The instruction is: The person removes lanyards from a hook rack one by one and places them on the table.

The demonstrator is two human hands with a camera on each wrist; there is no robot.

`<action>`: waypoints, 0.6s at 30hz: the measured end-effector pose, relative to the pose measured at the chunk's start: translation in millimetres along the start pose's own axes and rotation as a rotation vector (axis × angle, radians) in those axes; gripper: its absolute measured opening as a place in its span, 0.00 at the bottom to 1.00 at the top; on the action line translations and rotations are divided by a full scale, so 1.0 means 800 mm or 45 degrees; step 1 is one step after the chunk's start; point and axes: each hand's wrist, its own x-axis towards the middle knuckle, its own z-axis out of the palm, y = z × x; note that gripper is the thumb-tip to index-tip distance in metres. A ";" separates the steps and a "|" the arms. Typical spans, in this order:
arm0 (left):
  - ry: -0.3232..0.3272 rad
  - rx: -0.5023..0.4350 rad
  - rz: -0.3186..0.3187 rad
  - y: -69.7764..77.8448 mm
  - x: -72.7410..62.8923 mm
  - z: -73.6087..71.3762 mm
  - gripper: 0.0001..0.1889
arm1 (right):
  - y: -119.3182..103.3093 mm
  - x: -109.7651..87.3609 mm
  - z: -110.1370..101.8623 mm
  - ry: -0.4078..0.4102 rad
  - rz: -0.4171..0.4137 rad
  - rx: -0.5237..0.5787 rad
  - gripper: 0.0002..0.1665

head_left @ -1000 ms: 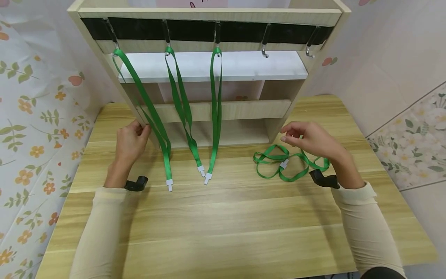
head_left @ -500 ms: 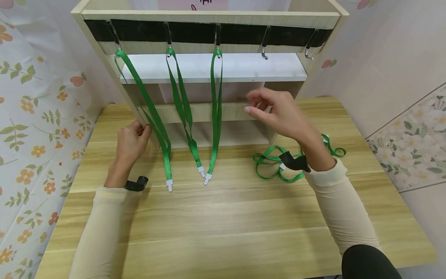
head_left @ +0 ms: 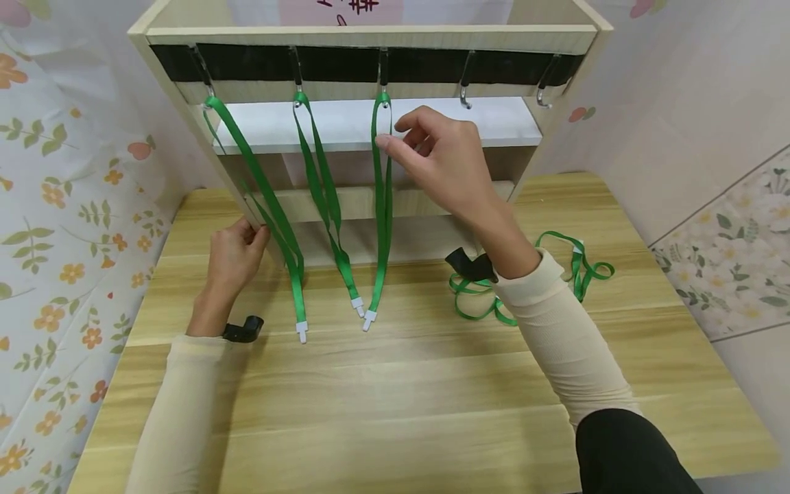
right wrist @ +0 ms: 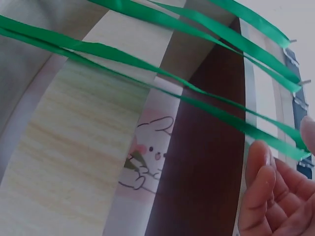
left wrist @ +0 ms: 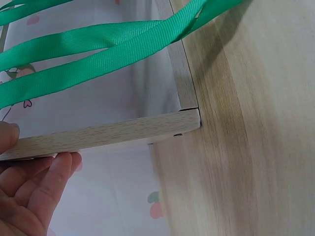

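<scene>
Lanyard (head_left: pixel 381 226) on the middle hook (head_left: pixel 384 67) of the rack (head_left: pixel 370 36), green, looped over the metal and hanging down to a white clip (head_left: pixel 369 320). Just beside its upper part, right hand (head_left: pixel 447 154), raised, with fingers (right wrist: pixel 256 191) loosely bent and a narrow gap between thumb and forefinger; cannot tell whether touching the green band. Farther left, second lanyard (head_left: pixel 321 180) and third lanyard (head_left: pixel 258 171), each looped over a hook of its own, clip end down.

Beside the lowest stretch of the leftmost one, left hand (head_left: pixel 233 261), pinching the rack's side panel (left wrist: pixel 98 135) between thumb and fingers. On the tabletop (head_left: pixel 395 412), to the right of the rack, loose green coils (head_left: pixel 589 273), partly hidden behind the right sleeve (head_left: pixel 568 336). Behind the hooks, a white shelf (head_left: pixel 487 123); deeper inside, by the right wrist view, a rabbit picture (right wrist: pixel 147 152).
</scene>
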 end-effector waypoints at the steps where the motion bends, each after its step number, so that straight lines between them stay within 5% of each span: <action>1: -0.001 -0.001 -0.001 0.000 0.000 0.000 0.12 | -0.002 0.002 0.002 0.013 0.001 -0.024 0.19; 10: 0.000 -0.014 0.000 -0.003 0.000 -0.001 0.13 | -0.018 0.008 0.020 0.069 -0.042 -0.252 0.19; 13: -0.001 -0.027 0.001 -0.004 0.000 0.000 0.13 | -0.022 0.008 0.019 0.121 -0.059 -0.205 0.16; 18: 0.004 -0.019 0.006 -0.004 0.001 -0.001 0.13 | -0.034 0.007 -0.007 0.232 -0.280 0.006 0.14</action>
